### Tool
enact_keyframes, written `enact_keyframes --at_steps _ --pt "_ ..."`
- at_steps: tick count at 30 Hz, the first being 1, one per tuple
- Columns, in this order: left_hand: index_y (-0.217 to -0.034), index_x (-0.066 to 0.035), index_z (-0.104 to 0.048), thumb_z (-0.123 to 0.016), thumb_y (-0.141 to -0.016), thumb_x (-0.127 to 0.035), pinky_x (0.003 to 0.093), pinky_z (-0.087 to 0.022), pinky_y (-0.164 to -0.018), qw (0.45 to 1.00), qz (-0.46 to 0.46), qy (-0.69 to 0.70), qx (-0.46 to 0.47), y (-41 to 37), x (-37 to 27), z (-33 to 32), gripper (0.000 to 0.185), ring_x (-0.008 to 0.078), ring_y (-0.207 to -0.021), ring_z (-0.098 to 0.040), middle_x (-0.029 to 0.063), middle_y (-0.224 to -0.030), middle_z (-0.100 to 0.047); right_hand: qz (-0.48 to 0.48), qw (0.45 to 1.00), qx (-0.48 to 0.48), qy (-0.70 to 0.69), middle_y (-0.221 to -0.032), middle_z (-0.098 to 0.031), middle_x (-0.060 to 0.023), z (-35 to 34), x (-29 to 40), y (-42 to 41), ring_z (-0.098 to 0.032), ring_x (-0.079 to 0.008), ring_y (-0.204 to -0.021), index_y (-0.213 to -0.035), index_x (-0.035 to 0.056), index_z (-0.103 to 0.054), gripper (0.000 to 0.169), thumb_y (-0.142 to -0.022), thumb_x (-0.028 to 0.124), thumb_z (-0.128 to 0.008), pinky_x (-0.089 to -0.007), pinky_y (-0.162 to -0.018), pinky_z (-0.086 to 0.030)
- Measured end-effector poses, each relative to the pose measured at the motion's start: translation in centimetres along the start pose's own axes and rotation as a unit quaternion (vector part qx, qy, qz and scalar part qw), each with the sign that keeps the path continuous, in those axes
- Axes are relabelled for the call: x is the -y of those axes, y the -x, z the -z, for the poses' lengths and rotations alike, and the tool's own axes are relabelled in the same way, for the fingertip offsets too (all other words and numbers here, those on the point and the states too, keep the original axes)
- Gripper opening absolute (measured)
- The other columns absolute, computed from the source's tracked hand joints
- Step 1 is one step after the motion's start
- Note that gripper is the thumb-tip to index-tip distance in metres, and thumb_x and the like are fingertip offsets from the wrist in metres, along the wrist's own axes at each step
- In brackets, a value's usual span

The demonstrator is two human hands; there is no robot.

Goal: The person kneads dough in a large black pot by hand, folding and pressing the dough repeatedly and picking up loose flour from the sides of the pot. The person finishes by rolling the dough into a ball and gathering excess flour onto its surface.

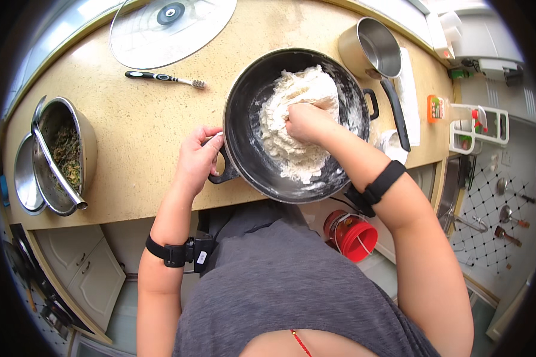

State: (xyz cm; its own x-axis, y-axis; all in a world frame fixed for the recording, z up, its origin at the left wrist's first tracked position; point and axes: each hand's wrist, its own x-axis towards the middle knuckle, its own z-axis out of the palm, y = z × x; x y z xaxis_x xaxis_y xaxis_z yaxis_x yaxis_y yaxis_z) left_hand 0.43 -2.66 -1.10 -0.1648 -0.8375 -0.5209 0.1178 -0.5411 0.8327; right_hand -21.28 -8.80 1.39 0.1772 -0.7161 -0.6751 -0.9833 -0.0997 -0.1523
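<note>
A wide black two-handled pan [245,134] stands at the front of the counter, with a rough, shaggy mass of dough [299,87] inside. Dry flour clings to the pan's inner wall. My left hand [198,151] grips the pan at its left handle [225,172], thumb up by the rim. Curled into a fist, my right hand [310,122] presses into the middle of the dough; its fingertips are hidden. The opposite handle [372,104] is free.
Right of the pan are a steel saucepan [373,49], a white cloth [410,102], a small white container [392,147] and a spray bottle [437,108]. A toothbrush [161,77] and glass lid [147,35] lie behind. At left, a metal pot [87,147] holds chopped filling. Below sits a red bucket [359,241].
</note>
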Motion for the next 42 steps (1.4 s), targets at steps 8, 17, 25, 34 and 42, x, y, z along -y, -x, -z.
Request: enact_keyframes --at_steps 8,17,25,34,42 --pt "-0.093 0.001 -0.051 -0.051 -0.079 -0.012 0.0175 -0.032 -0.033 0.999 -0.009 0.033 -0.006 -0.5 -0.1 -0.2 0.019 0.0039 -0.04 -0.037 0.0002 -0.062 -0.047 -0.056 0.996 -0.044 -0.054 -0.091 -0.056 -0.022 0.5 1.1 1.0 -0.055 -0.0315 -0.087 -0.089 -0.0037 -0.056 0.027 -0.069 0.007 -0.041 -0.0363 -0.075 -0.043" --pt "-0.092 0.001 -0.051 -0.051 -0.08 -0.013 0.0176 -0.031 -0.032 0.999 -0.018 0.044 -0.015 0.1 -0.1 -0.1 0.019 0.0039 -0.041 -0.036 -0.0001 -0.061 -0.046 -0.075 0.957 -0.217 -0.178 -0.09 -0.056 -0.0195 4.9 -3.6 5.8 -0.053 -0.0307 -0.088 -0.089 0.0019 -0.058 0.029 -0.069 0.015 -0.042 -0.0354 -0.079 -0.039" --pt "-0.092 0.001 -0.051 -0.051 -0.08 -0.014 0.0177 -0.032 -0.033 0.999 -0.013 0.043 -0.009 -0.2 0.0 -0.1 0.019 0.004 -0.041 -0.036 0.0 -0.061 -0.047 0.019 0.942 -0.211 -0.261 -0.074 -0.057 -0.0097 3.8 -3.7 1.5 -0.053 -0.0151 -0.067 -0.084 0.0023 -0.057 0.034 -0.058 0.023 -0.064 -0.0261 -0.061 -0.041" --pt "-0.092 0.001 -0.051 -0.051 -0.079 -0.012 0.0173 -0.032 -0.033 0.999 -0.004 0.046 -0.003 -0.5 -0.4 -0.2 0.019 0.0039 -0.04 -0.036 0.0001 -0.062 -0.047 0.107 0.983 -0.091 0.115 -0.067 -0.058 -0.0133 -1.1 -0.2 8.5 -0.058 -0.0284 -0.067 -0.069 0.0047 -0.058 0.012 -0.06 0.009 -0.051 -0.0358 -0.059 -0.046" --pt "-0.093 0.001 -0.051 -0.052 -0.078 -0.011 0.0173 -0.033 -0.034 1.0 0.008 0.023 0.001 -0.2 -0.2 -0.1 0.019 0.0042 -0.04 -0.038 0.0015 -0.065 -0.05 0.0 0.974 0.186 0.128 -0.081 -0.06 -0.0131 -0.7 0.7 2.8 -0.057 -0.0242 -0.077 -0.078 0.0037 -0.062 0.024 -0.059 0.014 -0.053 -0.0328 -0.069 -0.044"
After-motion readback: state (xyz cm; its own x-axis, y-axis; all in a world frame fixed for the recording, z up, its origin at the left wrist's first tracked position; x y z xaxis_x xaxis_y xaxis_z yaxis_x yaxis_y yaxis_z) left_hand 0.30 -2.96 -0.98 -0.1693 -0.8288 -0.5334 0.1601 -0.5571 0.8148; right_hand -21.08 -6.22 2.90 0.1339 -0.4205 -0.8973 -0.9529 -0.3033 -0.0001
